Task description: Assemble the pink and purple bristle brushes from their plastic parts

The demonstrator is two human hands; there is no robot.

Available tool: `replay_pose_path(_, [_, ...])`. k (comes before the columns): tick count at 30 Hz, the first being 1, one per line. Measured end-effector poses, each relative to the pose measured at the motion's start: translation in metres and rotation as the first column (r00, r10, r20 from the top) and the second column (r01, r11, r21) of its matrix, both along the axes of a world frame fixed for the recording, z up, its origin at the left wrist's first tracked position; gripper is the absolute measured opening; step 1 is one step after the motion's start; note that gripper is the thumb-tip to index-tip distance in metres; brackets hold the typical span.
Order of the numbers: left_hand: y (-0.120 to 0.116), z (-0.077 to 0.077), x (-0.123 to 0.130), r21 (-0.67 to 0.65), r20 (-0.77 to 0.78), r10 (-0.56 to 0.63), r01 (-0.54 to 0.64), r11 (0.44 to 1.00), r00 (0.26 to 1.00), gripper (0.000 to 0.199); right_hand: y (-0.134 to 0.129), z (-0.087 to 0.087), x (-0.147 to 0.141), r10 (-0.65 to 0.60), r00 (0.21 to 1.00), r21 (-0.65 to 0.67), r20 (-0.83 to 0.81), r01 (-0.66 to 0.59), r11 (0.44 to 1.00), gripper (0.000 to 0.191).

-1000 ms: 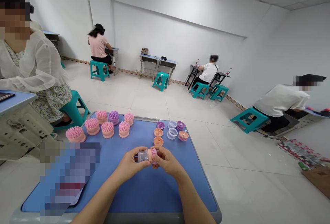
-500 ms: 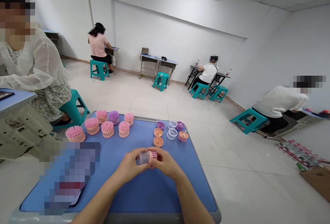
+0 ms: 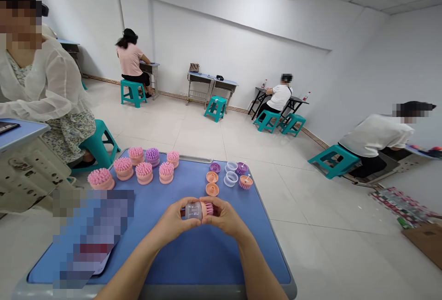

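Observation:
Above the middle of the blue desk, both hands hold a small round brush sideways. My left hand [image 3: 172, 222] is closed round its clear plastic part [image 3: 194, 211]. The fingers of my right hand [image 3: 228, 219] grip the peach rim beside the pink bristles [image 3: 209, 208]. Just beyond the hands lie orange cup-shaped caps [image 3: 212, 190] and a purple cap [image 3: 215, 167]. To their right are clear rings [image 3: 230, 179], a purple bristled piece [image 3: 241, 168] and an orange-and-pink bristled piece [image 3: 246, 182], both with white stems.
Several pink-topped brushes [image 3: 144, 173] and a purple one [image 3: 152, 157] stand at the desk's far left. A blurred-out phone [image 3: 100, 240] lies at the left of the desk [image 3: 193, 267]. A person [image 3: 62, 79] sits close by on the left; others sit farther off.
The brush has shifted slightly in my fingers, so more of its clear part and bristles shows. Both hands stay in nearly the same place. Pieces on the desk have not moved.

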State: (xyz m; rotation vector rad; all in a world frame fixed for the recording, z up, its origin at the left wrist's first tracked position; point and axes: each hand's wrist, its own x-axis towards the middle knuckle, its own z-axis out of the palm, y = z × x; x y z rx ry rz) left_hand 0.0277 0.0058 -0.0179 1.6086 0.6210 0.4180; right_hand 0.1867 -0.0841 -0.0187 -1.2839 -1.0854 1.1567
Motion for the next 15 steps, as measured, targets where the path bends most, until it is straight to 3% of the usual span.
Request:
replay_pose_path(10, [-0.0027, 0.0012, 0.0021, 0.193, -0.062, 0.050, -0.037, 0.980, 0.997, 0.046, 0.0027, -0.0023, -0.0025, -0.040, 0.999, -0.026, 0.014, 0.040, 0.999, 0.047])
replay_pose_path(15, [-0.0035, 0.0006, 0.0026, 0.360, -0.006, 0.034, -0.030, 0.933, 0.999, 0.042, 0.0037, -0.0023, -0.0015, -0.021, 1.000, -0.048, 0.002, 0.022, 0.999, 0.040])
